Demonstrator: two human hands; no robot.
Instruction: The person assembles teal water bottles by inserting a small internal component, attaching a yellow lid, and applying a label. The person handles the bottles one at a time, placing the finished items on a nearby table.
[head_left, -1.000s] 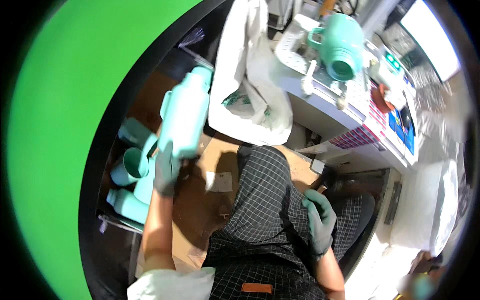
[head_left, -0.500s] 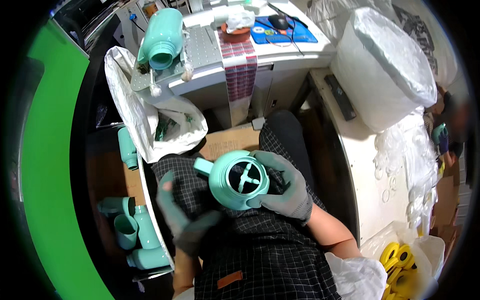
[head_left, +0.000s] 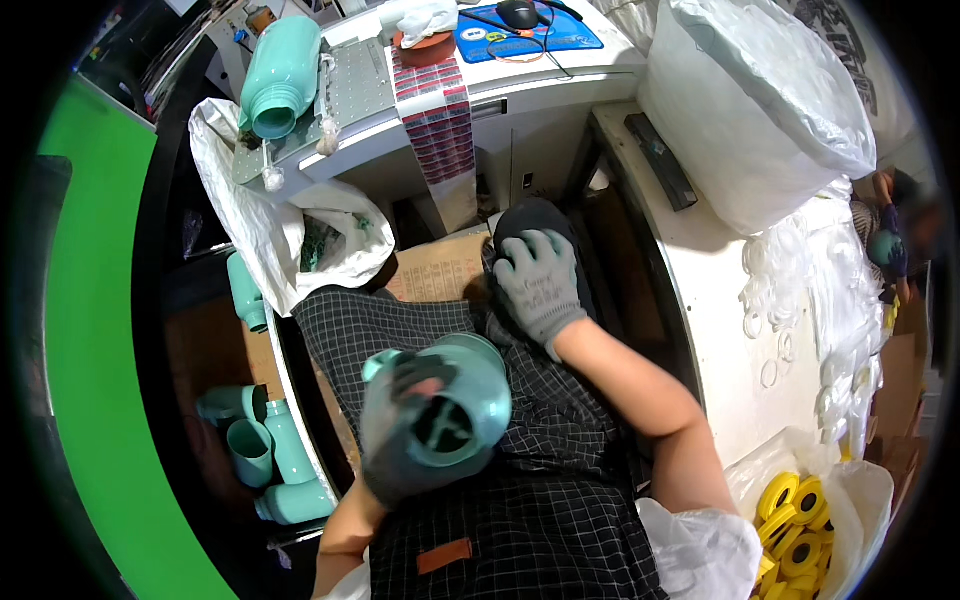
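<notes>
A turquoise plastic jug (head_left: 480, 385) with a handle and a threaded, round mouth is tilted toward me above my lap. Inside its dark opening a cross-shaped piece shows. My left hand (head_left: 400, 440), in a grey glove, is closed round the jug's left side; motion blurs its fingers somewhat. Resting on my right knee, my gloved right hand (head_left: 540, 280) has its fingers spread and holds nothing. A checked black apron (head_left: 540, 510) covers my lap beneath the jug.
Several turquoise bottles (head_left: 290, 445) lie in a bin at left. Another jug (head_left: 285, 70) lies on the perforated plate, beside a hanging strip of red-and-white labels (head_left: 440, 140). An open white sack (head_left: 240, 210) stands below. At right are clear rings (head_left: 770, 375) and a bag of yellow parts (head_left: 800, 525).
My right hand has let go of the jug and moved forward onto my knee. My left hand has taken hold of the jug, which is now lower and nearer me.
</notes>
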